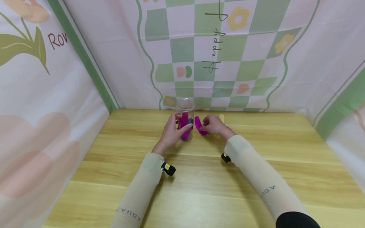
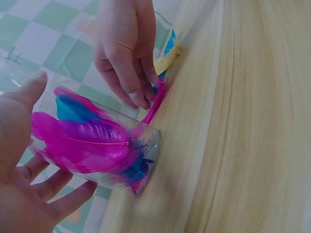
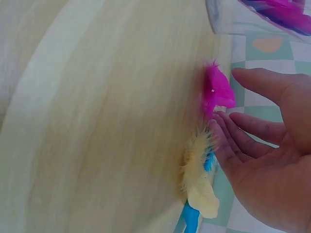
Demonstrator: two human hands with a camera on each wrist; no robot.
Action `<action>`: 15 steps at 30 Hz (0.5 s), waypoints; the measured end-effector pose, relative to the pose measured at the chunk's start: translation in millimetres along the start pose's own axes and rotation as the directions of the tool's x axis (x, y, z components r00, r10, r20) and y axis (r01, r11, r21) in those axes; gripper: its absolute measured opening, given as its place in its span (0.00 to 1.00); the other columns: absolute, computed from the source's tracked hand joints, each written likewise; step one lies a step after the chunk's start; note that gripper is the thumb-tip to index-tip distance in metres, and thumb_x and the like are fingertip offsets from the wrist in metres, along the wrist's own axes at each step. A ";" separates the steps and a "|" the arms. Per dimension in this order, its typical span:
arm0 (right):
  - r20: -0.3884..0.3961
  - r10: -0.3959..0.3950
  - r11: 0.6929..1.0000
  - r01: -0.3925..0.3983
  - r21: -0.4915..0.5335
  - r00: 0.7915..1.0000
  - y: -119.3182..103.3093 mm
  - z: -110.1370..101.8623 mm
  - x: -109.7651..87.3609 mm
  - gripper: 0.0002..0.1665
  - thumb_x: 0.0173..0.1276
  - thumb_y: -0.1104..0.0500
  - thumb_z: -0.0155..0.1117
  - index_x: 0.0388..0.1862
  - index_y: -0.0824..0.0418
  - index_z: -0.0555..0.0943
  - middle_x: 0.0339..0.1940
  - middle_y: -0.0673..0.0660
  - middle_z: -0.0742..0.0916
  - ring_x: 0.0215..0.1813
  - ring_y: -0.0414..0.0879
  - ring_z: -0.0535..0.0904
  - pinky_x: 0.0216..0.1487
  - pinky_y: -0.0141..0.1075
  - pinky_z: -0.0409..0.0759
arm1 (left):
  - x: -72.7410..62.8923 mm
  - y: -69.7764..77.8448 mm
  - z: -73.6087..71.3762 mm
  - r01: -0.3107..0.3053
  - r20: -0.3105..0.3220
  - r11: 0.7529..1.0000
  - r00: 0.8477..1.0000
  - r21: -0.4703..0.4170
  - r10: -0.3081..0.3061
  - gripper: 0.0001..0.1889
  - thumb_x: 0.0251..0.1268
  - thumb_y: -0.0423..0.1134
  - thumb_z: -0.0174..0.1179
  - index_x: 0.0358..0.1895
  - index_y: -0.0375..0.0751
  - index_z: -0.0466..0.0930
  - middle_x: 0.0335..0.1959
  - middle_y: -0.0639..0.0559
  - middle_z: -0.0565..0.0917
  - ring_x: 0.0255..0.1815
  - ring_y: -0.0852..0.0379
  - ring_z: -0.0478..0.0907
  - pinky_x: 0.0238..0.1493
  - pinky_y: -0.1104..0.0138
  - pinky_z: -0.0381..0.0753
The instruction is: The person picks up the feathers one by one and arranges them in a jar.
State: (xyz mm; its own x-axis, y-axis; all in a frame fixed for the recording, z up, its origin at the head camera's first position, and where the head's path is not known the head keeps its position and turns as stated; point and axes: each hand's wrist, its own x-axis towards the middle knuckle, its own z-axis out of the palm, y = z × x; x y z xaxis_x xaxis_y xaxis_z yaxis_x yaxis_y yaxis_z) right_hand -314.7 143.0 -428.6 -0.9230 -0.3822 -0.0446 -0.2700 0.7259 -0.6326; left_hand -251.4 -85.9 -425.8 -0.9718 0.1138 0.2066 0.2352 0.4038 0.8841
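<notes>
A clear jar (image 1: 185, 106) with magenta, purple and blue feathers (image 2: 87, 141) inside stands near the back edge of the table. My left hand (image 1: 171, 130) holds it from the left, thumb on the near side and fingers around the other. To the jar's right lies a loose magenta feather (image 3: 218, 91) on the wood. My right hand (image 1: 214, 125) reaches over it, thumb and fingers apart, fingertips right at the feather. Close to those fingertips, a pale yellow feather (image 3: 199, 170) lies over a blue feather (image 3: 191, 218).
The wooden table (image 1: 194, 190) meets a hanging cloth (image 1: 182, 47) printed with green checks and flowers just behind the jar. Another printed cloth (image 1: 42, 110) hangs along the left side. A small black camera (image 1: 169, 169) sits on my left wrist.
</notes>
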 end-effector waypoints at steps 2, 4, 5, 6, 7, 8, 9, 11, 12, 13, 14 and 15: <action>-0.003 0.005 1.000 -0.005 -0.018 1.000 0.1 1.2 -0.2 0.27 0.66 0.60 0.72 0.56 0.78 0.79 0.52 0.73 0.86 0.56 0.64 0.82 0.63 0.53 0.79 | -0.1 0.7 0.3 0.001 -0.003 1.000 1.000 0.007 -0.001 0.35 0.66 0.55 0.69 0.69 0.46 0.65 0.63 0.46 0.75 0.63 0.45 0.76 0.67 0.49 0.76; -0.011 0.013 0.999 -0.014 -0.030 1.000 0.3 2.6 0.0 0.26 0.65 0.60 0.73 0.54 0.78 0.80 0.50 0.72 0.86 0.55 0.64 0.82 0.62 0.52 0.79 | -0.3 1.3 0.6 0.002 -0.007 1.000 1.000 0.010 -0.002 0.35 0.66 0.55 0.70 0.69 0.46 0.65 0.63 0.46 0.76 0.63 0.46 0.76 0.66 0.50 0.76; -0.015 0.018 0.999 -0.019 -0.038 1.000 0.5 3.2 0.3 0.26 0.64 0.60 0.73 0.53 0.77 0.80 0.50 0.72 0.86 0.54 0.63 0.82 0.62 0.52 0.79 | -0.3 1.7 0.7 0.002 -0.008 1.000 1.000 0.011 -0.001 0.35 0.66 0.55 0.70 0.69 0.46 0.65 0.63 0.46 0.76 0.63 0.46 0.76 0.66 0.50 0.77; -0.021 0.026 0.999 -0.027 -0.045 0.999 0.2 3.5 0.3 0.26 0.64 0.59 0.73 0.53 0.77 0.81 0.50 0.71 0.86 0.54 0.62 0.82 0.62 0.52 0.79 | -0.3 1.9 0.9 0.001 -0.009 1.000 1.000 0.011 -0.001 0.35 0.66 0.55 0.70 0.69 0.46 0.65 0.63 0.46 0.76 0.63 0.46 0.76 0.66 0.51 0.77; -0.023 0.030 0.998 -0.031 -0.048 0.999 0.0 3.6 0.4 0.26 0.64 0.59 0.73 0.53 0.77 0.81 0.50 0.71 0.86 0.54 0.62 0.81 0.61 0.52 0.79 | -0.4 2.2 1.1 0.000 -0.010 1.000 1.000 0.010 0.001 0.35 0.66 0.55 0.70 0.69 0.46 0.65 0.63 0.46 0.76 0.63 0.46 0.76 0.66 0.51 0.77; -0.027 0.036 0.998 -0.037 -0.048 0.999 0.0 3.9 0.6 0.26 0.64 0.59 0.74 0.53 0.77 0.81 0.50 0.71 0.86 0.54 0.62 0.82 0.61 0.51 0.79 | -0.4 2.3 1.3 -0.001 -0.010 1.000 1.000 0.008 0.001 0.35 0.66 0.54 0.70 0.69 0.46 0.65 0.63 0.46 0.76 0.63 0.46 0.76 0.66 0.51 0.77; -0.030 0.043 0.998 -0.044 -0.049 0.999 0.1 4.1 0.7 0.26 0.64 0.58 0.74 0.53 0.76 0.81 0.50 0.71 0.86 0.54 0.62 0.82 0.61 0.51 0.79 | -0.6 2.4 1.5 -0.002 -0.010 1.000 1.000 0.008 0.002 0.35 0.66 0.54 0.70 0.69 0.46 0.65 0.63 0.47 0.76 0.63 0.46 0.76 0.66 0.51 0.77; -0.036 0.053 0.997 -0.055 -0.051 0.998 0.1 4.3 0.7 0.27 0.64 0.57 0.73 0.53 0.76 0.81 0.50 0.70 0.87 0.54 0.62 0.82 0.62 0.51 0.80 | -0.7 2.4 2.0 -0.002 -0.009 1.000 1.000 0.010 0.002 0.35 0.66 0.54 0.70 0.69 0.46 0.65 0.63 0.47 0.76 0.63 0.46 0.76 0.66 0.52 0.77; -0.037 0.060 0.997 -0.061 -0.049 0.998 -0.1 4.4 0.6 0.27 0.64 0.57 0.73 0.54 0.76 0.81 0.50 0.70 0.87 0.54 0.61 0.82 0.62 0.50 0.80 | -0.9 2.5 2.3 -0.001 -0.008 1.000 1.000 0.011 0.001 0.35 0.66 0.54 0.70 0.69 0.46 0.65 0.63 0.47 0.76 0.63 0.47 0.76 0.66 0.53 0.77; -0.037 0.066 0.997 -0.067 -0.048 0.997 -0.6 4.5 0.9 0.27 0.64 0.56 0.73 0.54 0.76 0.81 0.50 0.70 0.87 0.54 0.61 0.82 0.62 0.50 0.80 | -1.0 2.5 1.9 0.000 -0.008 1.000 1.000 0.011 0.000 0.35 0.66 0.54 0.70 0.69 0.45 0.65 0.63 0.47 0.76 0.63 0.47 0.76 0.65 0.53 0.77; -0.039 0.074 0.996 -0.076 -0.046 0.996 -1.3 4.7 1.1 0.27 0.65 0.56 0.73 0.54 0.75 0.82 0.50 0.70 0.87 0.54 0.61 0.82 0.62 0.50 0.80 | -0.9 2.2 1.6 0.000 -0.008 1.000 1.000 0.012 0.000 0.36 0.66 0.54 0.70 0.70 0.45 0.64 0.63 0.47 0.76 0.63 0.47 0.76 0.65 0.53 0.77; -0.039 0.082 0.995 -0.084 -0.046 0.996 -1.9 4.8 1.2 0.27 0.65 0.56 0.74 0.54 0.75 0.82 0.50 0.69 0.87 0.54 0.60 0.82 0.61 0.50 0.80 | -0.8 2.2 1.3 -0.001 -0.008 1.000 1.000 0.011 0.001 0.35 0.66 0.54 0.70 0.70 0.45 0.65 0.63 0.47 0.76 0.63 0.47 0.76 0.65 0.53 0.77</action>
State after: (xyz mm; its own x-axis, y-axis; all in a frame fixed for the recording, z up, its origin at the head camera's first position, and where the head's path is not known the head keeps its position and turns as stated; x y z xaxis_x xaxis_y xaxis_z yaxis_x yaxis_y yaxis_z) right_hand -314.0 138.4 -431.2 -0.9520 -0.2989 -0.0660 -0.2043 0.7811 -0.5901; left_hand -250.1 -83.9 -424.5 -0.9716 0.1067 0.2111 0.2365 0.4136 0.8792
